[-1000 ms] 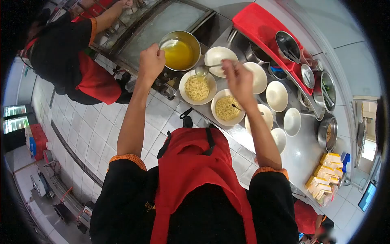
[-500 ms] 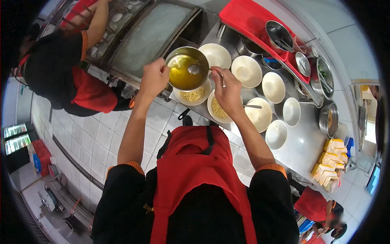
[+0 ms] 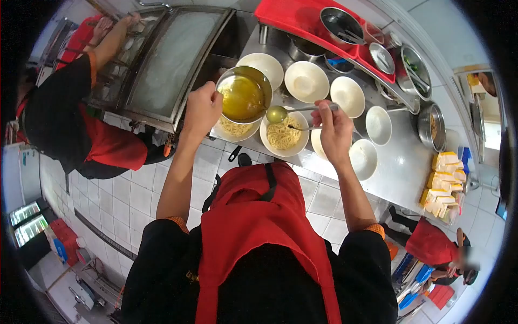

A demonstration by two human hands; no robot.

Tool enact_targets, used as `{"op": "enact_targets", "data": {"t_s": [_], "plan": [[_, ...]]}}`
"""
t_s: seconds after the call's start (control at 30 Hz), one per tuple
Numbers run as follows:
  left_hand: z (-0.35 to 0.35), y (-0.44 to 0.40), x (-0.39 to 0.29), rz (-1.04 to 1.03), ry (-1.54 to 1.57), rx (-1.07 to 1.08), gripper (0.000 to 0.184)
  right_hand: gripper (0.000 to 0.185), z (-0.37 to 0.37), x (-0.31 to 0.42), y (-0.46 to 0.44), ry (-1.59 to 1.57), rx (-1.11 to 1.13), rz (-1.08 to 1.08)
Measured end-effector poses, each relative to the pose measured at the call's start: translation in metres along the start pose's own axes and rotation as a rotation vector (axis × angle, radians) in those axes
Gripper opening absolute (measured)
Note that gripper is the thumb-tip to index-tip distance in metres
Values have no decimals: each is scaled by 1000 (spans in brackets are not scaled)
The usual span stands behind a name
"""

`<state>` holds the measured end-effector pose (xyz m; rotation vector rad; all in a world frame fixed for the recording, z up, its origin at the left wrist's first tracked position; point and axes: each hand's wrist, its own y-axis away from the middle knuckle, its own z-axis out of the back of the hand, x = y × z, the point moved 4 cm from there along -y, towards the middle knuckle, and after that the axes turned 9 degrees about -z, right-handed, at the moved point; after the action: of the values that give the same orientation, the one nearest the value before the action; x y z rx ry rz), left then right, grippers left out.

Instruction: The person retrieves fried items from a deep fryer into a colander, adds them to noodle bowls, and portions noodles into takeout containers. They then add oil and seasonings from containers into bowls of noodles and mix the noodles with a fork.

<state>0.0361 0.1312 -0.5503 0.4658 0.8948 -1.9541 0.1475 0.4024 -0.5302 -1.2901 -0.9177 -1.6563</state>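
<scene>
My left hand (image 3: pixel 204 110) is closed on the near-left rim of a metal bowl (image 3: pixel 244 94) of clear yellow liquid, held above the counter. In my right hand (image 3: pixel 335 129) is the handle of a ladle (image 3: pixel 277 114), its cup filled with the same yellow liquid. The cup hangs just right of the metal bowl, over the far edge of a white bowl of noodles (image 3: pixel 283 136). A thin utensil handle (image 3: pixel 305 128) sticks out of those noodles toward my right hand. Another portion of noodles (image 3: pixel 236 128) sits in a white bowl partly hidden beneath the metal bowl.
Several white bowls (image 3: pixel 306 81) stand on the steel counter (image 3: pixel 396 173). A red tray (image 3: pixel 291 16) with metal pans runs along the back. Yellow-and-white cartons (image 3: pixel 445 178) sit at the right end. A co-worker (image 3: pixel 59 113) stands at left beside a framed vat (image 3: pixel 175 59); another person (image 3: pixel 431 240) is at lower right.
The ladle has come out of the metal bowl and moved right, now holding yellow liquid. My right hand has shifted right and down. My left hand still holds the metal bowl.
</scene>
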Motion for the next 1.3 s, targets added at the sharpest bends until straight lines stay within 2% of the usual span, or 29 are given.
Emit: {"op": "enact_targets", "data": {"t_s": [0.07, 0.1, 0.17, 0.3, 0.37, 0.43, 0.47, 0.5, 0.53, 0.6, 0.63, 0.67, 0.7, 0.77, 0.8, 0.87, 0.9, 0.93, 1.0, 1.03, 1.1, 1.17, 1.23, 1.27, 1.3], "plan": [[-1, -5, -3, 26, -1, 24, 13, 17, 7, -15, 14, 155, -4, 116], [-1, -7, -4, 58, -9, 39, 11, 12, 8, -24, 22, 338, 24, 248], [-6, -11, 0, 37, 0, 38, 11, 17, 5, -35, 37, 552, 123, 599], [-14, -17, 3, 9, -3, 69, 15, 23, 16, -30, 47, 538, 81, 689], [-15, -20, -5, 14, 12, 109, 13, 26, 33, -11, 41, 351, -108, 592], [-22, -23, -10, -21, 59, 121, 10, 24, 35, 0, 31, 301, -145, 525], [-23, -28, -30, 51, 143, 151, 11, 16, 33, 14, 25, 200, -129, 524], [-35, -31, -21, 144, 246, 219, 13, 16, 40, 24, 20, 198, -157, 527], [-54, -37, -27, 106, 273, 227, 13, 15, 47, 36, 17, 195, -185, 529], [-23, -49, -27, 154, 228, 210, 13, 14, 22, 35, -17, 131, -112, 310], [-28, -66, -39, 187, 277, 247, 13, 14, 21, 35, -35, 142, -96, 199], [-31, -74, -39, 181, 343, 248, 16, 18, 24, 41, -41, 131, -177, 302], [-30, -88, -36, 179, 302, 271, 16, 18, 29, 46, -47, 133, -190, 297], [-30, -118, -48, 216, 442, 259, 15, 20, 47, 60, -67, 17, -175, 302], [-31, -134, -51, 208, 443, 259, 15, 23, 62, 59, -79, -25, -277, 305], [-30, -165, -52, 259, 445, 201, 15, 29, 116, 38, -107, 151, -558, 226], [-30, -180, -57, 260, 441, 200, 15, 28, 144, 26, -123, 384, -748, 271], [-31, -194, -62, 264, 429, 163, 16, 32, 169, 6, -142, 436, -810, 183], [-45, -219, -60, 260, 419, 144, 17, 34, 196, -20, -170, 570, -675, -101], [-55, -232, -44, 248, 456, 94, 17, 34, 203, -28, -178, 569, -686, -108], [-75, -250, -24, 221, 499, 50, 18, 36, 209, -41, -196, 445, -531, -182], [-93, -263, -7, 276, 622, -14, 19, 32, 211, -46, -204, 461, -591, -152], [-106, -269, 11, 363, 605, -32, 20, 31, 211, -50, -209, 574, -645, 47], [-118, -273, 34, 355, 694, -57, 20, 30, 212, -56, -214, 437, -584, -41], [-121, -270, 39, 294, 783, 19, 22, 29, 206, -70, -228, 869, -535, 74]]}}
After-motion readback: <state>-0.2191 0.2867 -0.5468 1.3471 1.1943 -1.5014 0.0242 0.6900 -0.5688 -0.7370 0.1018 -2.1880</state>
